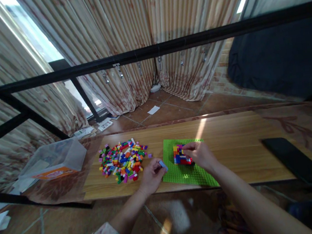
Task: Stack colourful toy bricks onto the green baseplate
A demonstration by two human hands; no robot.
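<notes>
My left hand (151, 176) is closed, with a light blue toy brick (163, 165) pinched between thumb and fingers, beside the left edge of a green baseplate (190, 177). On the baseplate stands a small build of coloured bricks (176, 155), with red, yellow, orange, blue and purple parts showing. My right hand (199, 154) reaches over the build from the right, thumb and fingers pinched together at its top. Whatever lies between those fingertips is too small to make out. The hand covers the right part of the build.
Many loose bricks (124, 160) lie in a heap on the left of the wooden tabletop (236, 145). A clear plastic bin (76, 153) stands beyond the left end. Toward the right end lies a flat black object (296, 158). A black metal bar (142, 53) crosses behind the table.
</notes>
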